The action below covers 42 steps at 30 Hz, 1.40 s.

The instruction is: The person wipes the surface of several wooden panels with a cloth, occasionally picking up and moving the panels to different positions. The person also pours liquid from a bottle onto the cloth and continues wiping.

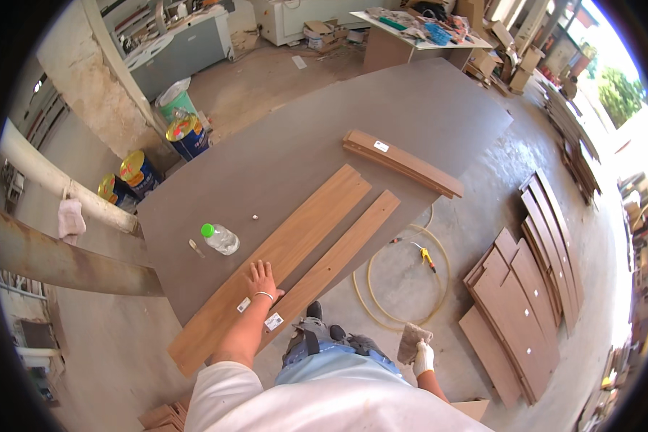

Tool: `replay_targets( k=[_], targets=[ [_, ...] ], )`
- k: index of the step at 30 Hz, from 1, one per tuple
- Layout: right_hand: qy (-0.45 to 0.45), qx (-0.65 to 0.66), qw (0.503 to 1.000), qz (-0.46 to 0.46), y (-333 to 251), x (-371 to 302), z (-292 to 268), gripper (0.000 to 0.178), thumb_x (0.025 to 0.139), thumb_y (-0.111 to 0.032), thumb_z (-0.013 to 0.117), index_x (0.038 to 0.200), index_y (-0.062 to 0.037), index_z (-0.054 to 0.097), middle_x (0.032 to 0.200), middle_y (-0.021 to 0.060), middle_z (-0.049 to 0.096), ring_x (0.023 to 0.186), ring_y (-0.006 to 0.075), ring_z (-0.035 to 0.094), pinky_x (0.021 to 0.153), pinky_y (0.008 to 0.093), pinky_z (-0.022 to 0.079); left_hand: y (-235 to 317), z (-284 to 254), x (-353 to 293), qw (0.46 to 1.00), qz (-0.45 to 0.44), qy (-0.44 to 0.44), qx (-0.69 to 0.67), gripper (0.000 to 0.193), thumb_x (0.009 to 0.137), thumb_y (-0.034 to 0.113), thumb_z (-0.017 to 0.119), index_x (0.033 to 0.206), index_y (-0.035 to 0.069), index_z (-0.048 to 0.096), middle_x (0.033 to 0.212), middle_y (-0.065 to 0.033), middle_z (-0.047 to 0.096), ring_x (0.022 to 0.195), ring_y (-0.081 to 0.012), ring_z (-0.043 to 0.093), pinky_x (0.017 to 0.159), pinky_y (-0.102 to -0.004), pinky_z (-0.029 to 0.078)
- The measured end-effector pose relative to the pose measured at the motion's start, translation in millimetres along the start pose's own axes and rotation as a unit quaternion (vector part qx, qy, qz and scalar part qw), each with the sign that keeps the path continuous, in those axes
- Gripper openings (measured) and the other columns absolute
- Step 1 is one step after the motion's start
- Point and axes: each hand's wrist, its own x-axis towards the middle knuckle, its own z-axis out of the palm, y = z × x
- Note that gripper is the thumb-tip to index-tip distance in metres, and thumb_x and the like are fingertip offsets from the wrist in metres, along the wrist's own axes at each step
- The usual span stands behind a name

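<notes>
Your left hand (261,277) lies flat on the wider wooden plank (281,252), fingers spread and palm down, near that board's lower-left end, just left of centre frame. The plank's long axis runs diagonally from lower left to upper right across the dark grey worktable (381,115), so most of its length lies ahead and to the right of your fingertips; the near end overhangs the table edge toward you. The narrower plank (338,259) lies parallel, just beside it on the right, close to your left wrist. Left forearm is extended straight along the board from the lower edge of frame, wrist flat, with a thin band on it. Your right hand (423,358) is gloved in white, hanging low at lower right, well apart from both planks, gripping a grey rag or sanding pad (412,340); fingers closed around it. So left is the near hand, right is off the table. Also on the table: a clear plastic bottle with green cap (220,237) left of your hand, and a stack of wood strips (399,162) farther up. A yellow hose (403,277) is coiled on the floor to the right.
</notes>
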Motion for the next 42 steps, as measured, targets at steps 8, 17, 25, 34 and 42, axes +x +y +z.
replay_targets(
  k=[8, 17, 25, 34, 42],
  targets=[
    [-0.069, -0.061, 0.994, -0.061, -46.9, -10.4, 75.9, 0.035, 0.100, -0.020, 0.058, 0.128, -0.0007, 0.068, 0.106, 0.0039, 0.067, 0.090, 0.0150, 0.059, 0.081, 0.0323, 0.049, -38.1, 6.5, 23.8, 0.997, 0.071, -0.009, 0.008, 0.086, 0.087, 0.040, 0.079, 0.156, 0.003, 0.041, 0.162, -0.0201, 0.040, 0.148, -0.0417, 0.041, 0.106, -0.0531, 0.054],
    [-0.062, -0.093, 0.993, -0.041, -32.7, -13.3, 92.3, 0.030, 0.100, -0.020, 0.060, 0.121, -0.0032, 0.072, 0.096, 0.0016, 0.066, 0.086, 0.0142, 0.059, 0.076, 0.0321, 0.049, -59.3, 20.2, 53.8, 0.908, 0.098, -0.075, -0.400, 0.038, 0.096, 0.026, 0.067, 0.130, 0.011, 0.069, 0.114, -0.0190, 0.072, 0.109, -0.0378, 0.069, 0.098, -0.0484, 0.054],
    [-0.032, -0.114, 0.990, -0.071, -58.1, 14.2, 78.5, 0.032, 0.102, -0.023, 0.057, 0.121, -0.0015, 0.071, 0.103, 0.0054, 0.070, 0.088, 0.0166, 0.064, 0.077, 0.0331, 0.051, -78.6, -15.6, 54.2, 0.994, -0.033, 0.023, -0.098, 0.084, 0.080, 0.034, 0.088, 0.152, 0.016, 0.048, 0.139, -0.0119, 0.054, 0.135, -0.0332, 0.050, 0.101, -0.0519, 0.052],
    [-0.037, -0.055, 0.995, -0.076, -59.6, 18.5, 89.4, 0.032, 0.103, -0.021, 0.056, 0.124, -0.0012, 0.069, 0.105, 0.0052, 0.069, 0.089, 0.0168, 0.064, 0.079, 0.0335, 0.053, -97.6, -35.3, 69.9, 0.983, 0.066, -0.147, -0.083, 0.079, 0.074, 0.033, 0.085, 0.146, 0.015, 0.056, 0.139, -0.0167, 0.061, 0.124, -0.0340, 0.062, 0.100, -0.0458, 0.054],
    [-0.050, -0.052, 0.997, -0.033, -25.1, 6.5, 92.3, 0.032, 0.104, -0.023, 0.056, 0.124, -0.0009, 0.068, 0.101, 0.0052, 0.070, 0.082, 0.0174, 0.064, 0.074, 0.0341, 0.052, -124.0, 0.5, 81.4, 0.956, 0.066, -0.056, -0.281, 0.038, 0.084, 0.023, 0.070, 0.118, 0.009, 0.072, 0.129, -0.0159, 0.066, 0.120, -0.0363, 0.061, 0.102, -0.0447, 0.052]
  ],
)
